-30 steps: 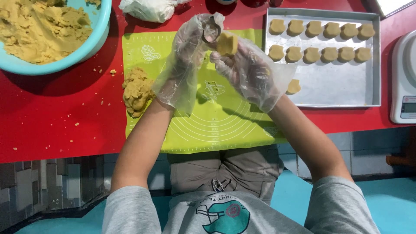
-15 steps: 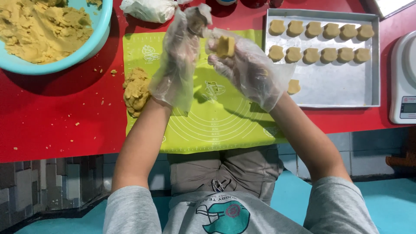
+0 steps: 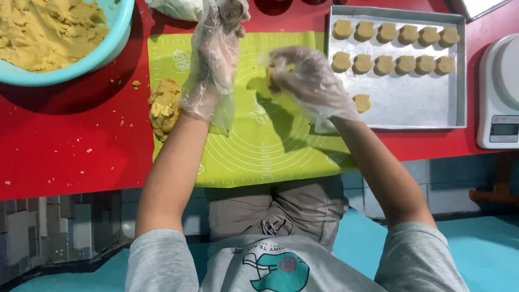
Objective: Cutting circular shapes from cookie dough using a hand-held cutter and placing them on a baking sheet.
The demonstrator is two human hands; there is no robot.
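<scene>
A small tan piece of shaped dough (image 3: 274,75) is being held in the fingers of the right hand (image 3: 308,81), which is covered by a loose clear plastic glove and is being kept closed around the piece above the upper middle of a lime-green silicone baking mat (image 3: 259,146). A small round metal mould (image 3: 232,10) is being gripped in the raised left hand (image 3: 216,59), also gloved in clear plastic, with its fingers curled around the mould just above the mat's far edge. The two hands are being kept apart, the left higher and farther from the person than the right. A rough lump of tan dough (image 3: 164,106) is lying on the left edge of the mat, near the left wrist. To the right of the mat, a rectangular silver metal baking tray (image 3: 411,103) is being filled with shaped dough pieces (image 3: 394,48) in two rows, with a single piece (image 3: 361,102) lying apart below them near the tray's left edge. A light-blue round plastic bowl (image 3: 116,46) heaped with crumbly tan dough is sitting at the far left, and a white kitchen scale (image 3: 500,92) is standing at the right edge. Everything is being carried by a red counter (image 3: 65,140), on which scattered crumbs are lying.
</scene>
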